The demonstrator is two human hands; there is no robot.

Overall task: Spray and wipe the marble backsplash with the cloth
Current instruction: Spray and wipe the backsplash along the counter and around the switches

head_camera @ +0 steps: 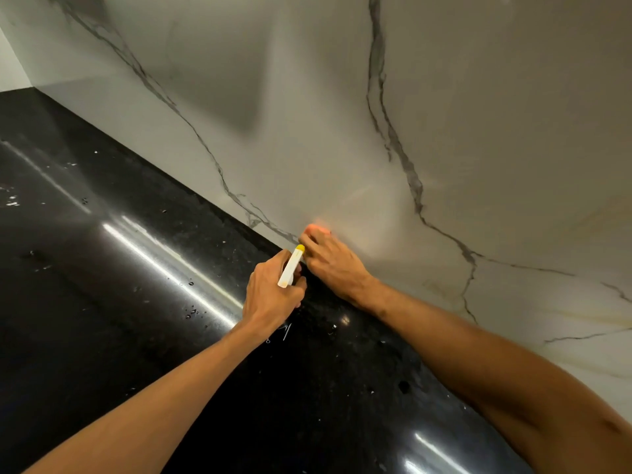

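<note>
L hand (273,289) grips sprayer (290,266); R hand (330,261) holds cloth (318,229) against backsplash (307,148).

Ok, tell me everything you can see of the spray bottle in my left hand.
Of the spray bottle only a slim white plastic head shows, tipped with a yellow nozzle aimed up toward the marble backsplash. The left hand grips it, hiding the body. It is tilted, over the black countertop, close beside the right hand and its orange cloth; contact there cannot be told.
</note>
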